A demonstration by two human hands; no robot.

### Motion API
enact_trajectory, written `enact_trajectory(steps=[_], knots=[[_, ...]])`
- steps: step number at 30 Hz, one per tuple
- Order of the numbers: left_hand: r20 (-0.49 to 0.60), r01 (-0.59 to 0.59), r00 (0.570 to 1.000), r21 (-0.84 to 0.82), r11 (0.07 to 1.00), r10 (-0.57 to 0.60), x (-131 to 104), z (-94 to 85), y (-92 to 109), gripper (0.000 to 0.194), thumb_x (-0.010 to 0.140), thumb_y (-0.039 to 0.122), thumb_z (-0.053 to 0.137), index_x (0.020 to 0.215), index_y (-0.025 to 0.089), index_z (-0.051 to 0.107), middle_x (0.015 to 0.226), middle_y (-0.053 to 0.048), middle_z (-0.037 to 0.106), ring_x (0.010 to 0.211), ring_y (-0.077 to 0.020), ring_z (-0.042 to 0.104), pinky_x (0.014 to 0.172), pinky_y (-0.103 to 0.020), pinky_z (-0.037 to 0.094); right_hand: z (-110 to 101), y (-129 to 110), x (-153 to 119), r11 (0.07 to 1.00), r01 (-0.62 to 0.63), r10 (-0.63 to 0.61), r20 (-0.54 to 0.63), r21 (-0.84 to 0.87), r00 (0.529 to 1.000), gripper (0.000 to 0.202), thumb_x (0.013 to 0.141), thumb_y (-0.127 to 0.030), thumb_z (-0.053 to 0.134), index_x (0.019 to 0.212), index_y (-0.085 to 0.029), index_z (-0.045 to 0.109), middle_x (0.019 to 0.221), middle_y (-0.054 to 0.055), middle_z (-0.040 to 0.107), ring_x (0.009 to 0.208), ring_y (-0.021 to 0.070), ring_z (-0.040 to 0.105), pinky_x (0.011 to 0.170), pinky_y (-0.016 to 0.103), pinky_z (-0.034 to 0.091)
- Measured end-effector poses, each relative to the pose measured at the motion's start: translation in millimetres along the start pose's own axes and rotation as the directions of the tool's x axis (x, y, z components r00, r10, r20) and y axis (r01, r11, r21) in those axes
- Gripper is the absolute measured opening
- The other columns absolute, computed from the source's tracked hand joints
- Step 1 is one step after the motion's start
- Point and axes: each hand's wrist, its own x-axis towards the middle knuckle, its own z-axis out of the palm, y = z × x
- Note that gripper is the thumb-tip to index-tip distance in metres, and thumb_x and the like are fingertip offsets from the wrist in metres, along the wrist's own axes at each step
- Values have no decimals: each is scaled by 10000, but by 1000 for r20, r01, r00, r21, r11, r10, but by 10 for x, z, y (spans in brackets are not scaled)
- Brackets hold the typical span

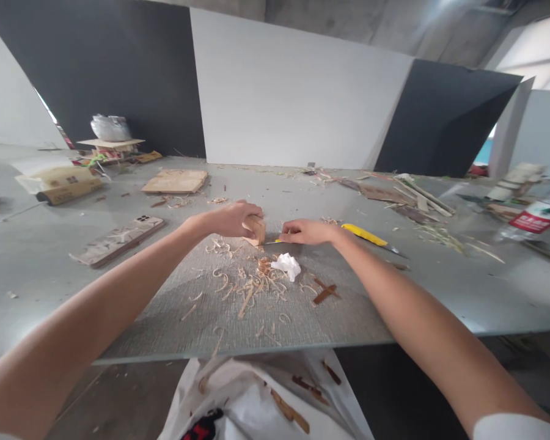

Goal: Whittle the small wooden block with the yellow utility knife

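My left hand is closed round a small block of pale wood, holding it just above the tabletop. Facing it, my right hand grips a thin carving knife; a bit of yellow and a narrow blade show past the fingers. The blade points left at the lower part of the block, and I cannot tell whether it touches. Curled wood shavings lie below both hands, beside a crumpled white tissue. A yellow utility knife rests right of my right wrist.
Crossed brown strips lie near the front edge of the table. At left are a phone and a flat wooden board. Wood scraps and a water bottle stand right. Upright panels close the back.
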Motion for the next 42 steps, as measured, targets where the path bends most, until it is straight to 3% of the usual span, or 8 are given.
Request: enact_trajectory(steps=[7, 18, 24, 28, 34, 42], knots=[[-6, 12, 1000, -17, 1000, -12, -7, -2, 4, 332, 692, 349, 593, 987, 203, 555, 894, -59, 610, 840, -178, 535, 655, -261, 347, -56, 32, -16, 999, 10, -8, -43, 40, 999, 467, 817, -641, 408, 843, -201, 562, 833, 56, 595, 716, 161, 506, 608, 266, 354], [-15, -4, 1000, 21, 1000, 4, -4, 8, 3, 338, 688, 351, 595, 989, 203, 554, 914, -49, 619, 867, -183, 524, 698, -273, 343, 4, -82, 88, 985, -136, 139, 19, -110, 990, 479, 796, -665, 408, 738, -202, 518, 740, 34, 578, 627, 143, 490, 533, 260, 307], [-18, 4, 1000, 15, 1000, -3, -11, 14, -52, 361, 693, 349, 591, 1021, 204, 550, 967, -60, 617, 892, -187, 527, 700, -271, 348, 1, -131, 131, 970, -230, 237, 105, -72, 966, 556, 766, -740, 356, 724, -202, 495, 671, 28, 546, 521, 120, 439, 495, 269, 291], [-8, -4, 1000, 14, 1000, 5, -8, 3, -42, 358, 697, 358, 591, 1017, 199, 557, 946, -58, 615, 865, -182, 537, 699, -275, 357, -9, -46, 138, 992, -128, 127, 134, 2, 983, 562, 749, -752, 384, 696, -201, 478, 660, 22, 533, 542, 119, 440, 512, 265, 306], [-22, 14, 1000, 9, 1000, -13, -20, 16, -18, 372, 700, 392, 598, 1025, 217, 556, 964, -60, 608, 910, -198, 529, 731, -288, 368, -34, 103, 31, 994, 39, -38, -12, 105, 999, 488, 780, -674, 448, 772, -191, 520, 741, 25, 547, 641, 133, 461, 575, 261, 341], [-7, 34, 999, -21, 999, -34, -21, 14, -21, 402, 719, 426, 573, 1067, 226, 549, 1022, -69, 609, 941, -206, 528, 712, -285, 355, -77, 106, 0, 980, 88, -74, -85, 176, 994, 469, 797, -640, 461, 732, -178, 498, 654, -12, 439, 590, 112, 386, 550, 259, 296]])
